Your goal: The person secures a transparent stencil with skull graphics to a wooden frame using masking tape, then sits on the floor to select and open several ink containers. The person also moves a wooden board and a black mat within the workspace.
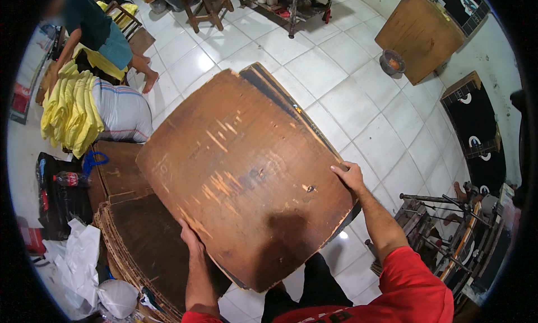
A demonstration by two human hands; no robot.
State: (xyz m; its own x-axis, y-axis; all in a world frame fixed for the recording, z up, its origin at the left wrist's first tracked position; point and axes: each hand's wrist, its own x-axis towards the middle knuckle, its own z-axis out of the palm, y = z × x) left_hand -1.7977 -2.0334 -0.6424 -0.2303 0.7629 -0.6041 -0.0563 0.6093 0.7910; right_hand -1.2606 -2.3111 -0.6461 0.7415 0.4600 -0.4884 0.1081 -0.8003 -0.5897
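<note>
A large worn brown plywood board (263, 149), with scraped pale streaks on its face, spans the space in front of me. My left hand (191, 239) grips its left edge, and my right hand (348, 176) is closed on the right edge with the thumb on top. Under it lies at least one more board (269, 85), dark-faced, whose edge juts out along the far right side. The fingers below the boards are hidden. To the left, a stack of dark boards (151, 239) with rough, splintered edges sits partly beneath the held board.
Folded yellow cloth (73, 107) and a white sack (120, 110) are at the left, beside a bending person (92, 29). A metal screen-printing frame (443, 233) stands at lower right. Boards (420, 34) lean by the right wall near a bowl (392, 62); a stool (204, 3) stands farther back.
</note>
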